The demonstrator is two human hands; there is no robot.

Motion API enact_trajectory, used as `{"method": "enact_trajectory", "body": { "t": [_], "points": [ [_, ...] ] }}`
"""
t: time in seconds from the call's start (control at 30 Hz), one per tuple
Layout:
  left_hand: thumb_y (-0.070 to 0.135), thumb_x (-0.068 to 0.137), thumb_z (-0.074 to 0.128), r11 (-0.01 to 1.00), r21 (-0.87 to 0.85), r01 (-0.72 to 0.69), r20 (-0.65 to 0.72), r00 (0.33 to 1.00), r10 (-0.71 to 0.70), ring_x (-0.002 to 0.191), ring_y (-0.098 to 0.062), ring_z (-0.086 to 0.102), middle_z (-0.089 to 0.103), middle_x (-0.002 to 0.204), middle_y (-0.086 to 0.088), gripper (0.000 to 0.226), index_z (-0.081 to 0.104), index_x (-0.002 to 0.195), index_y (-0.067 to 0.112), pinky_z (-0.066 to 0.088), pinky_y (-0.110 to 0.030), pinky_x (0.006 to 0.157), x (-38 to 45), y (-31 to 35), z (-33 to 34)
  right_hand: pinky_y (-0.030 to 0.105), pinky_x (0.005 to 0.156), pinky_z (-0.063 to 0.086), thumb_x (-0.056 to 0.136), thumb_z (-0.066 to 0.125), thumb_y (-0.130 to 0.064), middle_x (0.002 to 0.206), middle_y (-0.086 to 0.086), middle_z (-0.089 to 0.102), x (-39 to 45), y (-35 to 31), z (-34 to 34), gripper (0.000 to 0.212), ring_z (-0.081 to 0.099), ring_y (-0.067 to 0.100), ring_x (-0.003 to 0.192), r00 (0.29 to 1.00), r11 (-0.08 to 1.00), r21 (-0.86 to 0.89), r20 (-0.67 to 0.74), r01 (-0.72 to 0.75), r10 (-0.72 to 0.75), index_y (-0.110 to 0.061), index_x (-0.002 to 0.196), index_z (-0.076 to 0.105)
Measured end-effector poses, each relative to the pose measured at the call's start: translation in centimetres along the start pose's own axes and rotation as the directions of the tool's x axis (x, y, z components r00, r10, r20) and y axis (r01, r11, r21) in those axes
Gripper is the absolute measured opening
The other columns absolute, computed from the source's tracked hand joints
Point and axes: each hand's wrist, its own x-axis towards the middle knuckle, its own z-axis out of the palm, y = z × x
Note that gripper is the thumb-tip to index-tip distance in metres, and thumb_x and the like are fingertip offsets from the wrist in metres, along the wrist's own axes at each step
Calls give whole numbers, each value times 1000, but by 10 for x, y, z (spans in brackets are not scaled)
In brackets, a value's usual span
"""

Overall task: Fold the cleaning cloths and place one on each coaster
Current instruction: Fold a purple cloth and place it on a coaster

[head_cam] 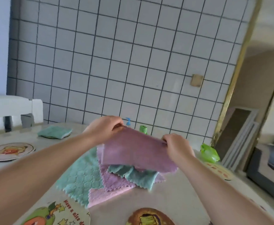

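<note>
Left hand [106, 127] and right hand [176, 146] each pinch a top corner of the purple cloth [137, 153], held above the pile [103, 179]. One folded teal cloth [55, 131] already covers a far coaster; four visible coasters, including the duck coaster [10, 151], remain bare.

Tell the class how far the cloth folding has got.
Done: one folded green cloth lies on a far coaster. In hand: both hands hold up a purple cloth. Left: the pile of cloths and four bare coasters.
</note>
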Motion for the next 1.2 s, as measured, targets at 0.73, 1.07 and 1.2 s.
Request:
{"method": "enact_trajectory", "body": {
  "t": [0.73, 1.07, 1.2],
  "points": [
    [32, 87, 61, 663, -707, 247, -91, 897, -432, 78, -16, 52, 55, 76, 5, 12, 59, 79, 25, 45, -34, 75, 41, 29, -15, 31, 62, 38, 87, 60, -40, 65, 4, 53, 6, 78, -72, 40, 48, 19, 61, 906, 536, 825, -76, -178, 416, -3, 102, 65],
    [51, 80, 58, 719, -658, 224, 54, 966, -252, 78, -10, 54, 58, 76, 15, 15, 62, 81, 37, 46, -38, 79, -124, 57, 3, 46, 80, 50, 91, 52, -37, 96, 5, 59, -148, 75, -18, 17, 62, 18, 83, 945, 281, 931, 147, -232, 294, -24, 84, 61],
    [26, 90, 53, 712, -616, 337, 197, 941, -275, 64, 2, 46, 54, 70, 13, 10, 59, 82, 25, 37, -19, 61, -193, 61, 39, 30, 63, 53, 50, 69, -76, 68, -8, 62, -205, 86, 21, 62, 62, 7, 65, 892, 292, 856, 345, -426, 291, -20, 77, 65]
  ]
}}
